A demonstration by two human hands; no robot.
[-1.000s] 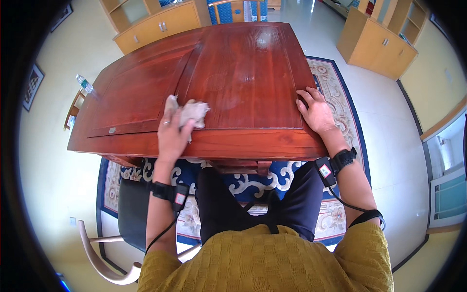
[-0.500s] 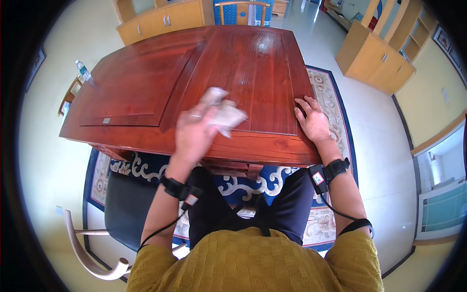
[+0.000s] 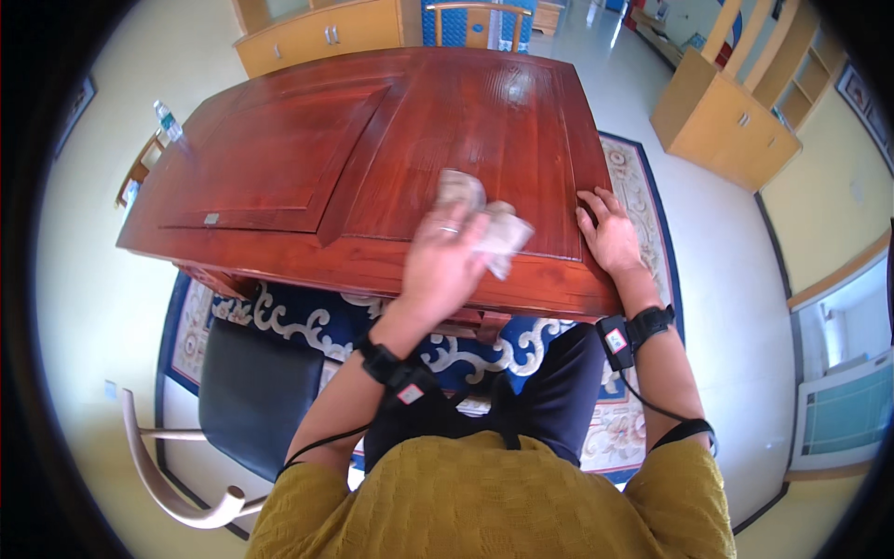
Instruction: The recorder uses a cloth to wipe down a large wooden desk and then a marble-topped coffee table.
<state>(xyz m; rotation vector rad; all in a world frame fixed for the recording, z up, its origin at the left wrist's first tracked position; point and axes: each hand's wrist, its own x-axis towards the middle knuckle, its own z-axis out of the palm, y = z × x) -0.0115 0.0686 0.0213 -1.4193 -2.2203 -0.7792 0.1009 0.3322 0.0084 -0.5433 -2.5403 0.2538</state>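
Note:
My left hand (image 3: 445, 258) grips a crumpled pale cloth (image 3: 504, 230) on the dark red wooden table (image 3: 372, 186), over the right panel near its front edge. A ring shows on one finger, and the hand is slightly blurred. My right hand (image 3: 610, 233) rests open on the table's right edge, fingers apart, with nothing in it. Both wrists wear black straps with small boxes. A plastic bottle (image 3: 169, 121) stands upright at the table's left side.
A black-seated chair (image 3: 256, 391) is close at my lower left. Wooden chairs (image 3: 475, 28) stand beyond and left of the table. Light wooden cabinets (image 3: 717, 121) stand at the back. A patterned rug (image 3: 633, 177) lies underneath, and a framed glass opening (image 3: 838, 419) is at right.
My left hand has moved right with the cloth, from the table's left-centre toward the right panel. My right hand has stayed on the right edge. The view has shifted slightly.

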